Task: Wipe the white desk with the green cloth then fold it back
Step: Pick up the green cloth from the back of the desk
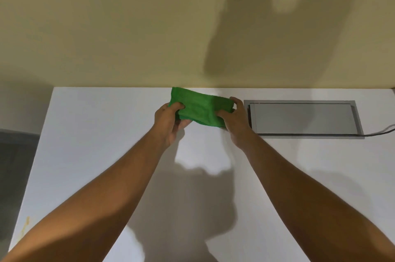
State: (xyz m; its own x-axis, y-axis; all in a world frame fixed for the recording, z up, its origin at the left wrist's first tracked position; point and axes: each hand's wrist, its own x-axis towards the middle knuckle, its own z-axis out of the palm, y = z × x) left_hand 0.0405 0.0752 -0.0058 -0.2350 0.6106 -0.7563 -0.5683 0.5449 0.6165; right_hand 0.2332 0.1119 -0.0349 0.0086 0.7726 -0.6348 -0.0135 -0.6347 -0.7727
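The green cloth (pixel 197 107) is folded into a thick pad and is held a little above the white desk (pixel 96 144), near its far edge by the wall. My left hand (pixel 170 122) grips the cloth's left end, thumb on top. Gripping its right end is my right hand (pixel 235 122), with fingers curled over the far corner. Both forearms reach in from the bottom of the view.
A grey recessed cable hatch (pixel 303 118) is set into the desk just right of my right hand, with a grey cable (pixel 380 131) running off to the right. A yellowish wall (pixel 128 26) stands behind the desk. The desk's left edge drops to a dark floor (pixel 15 155).
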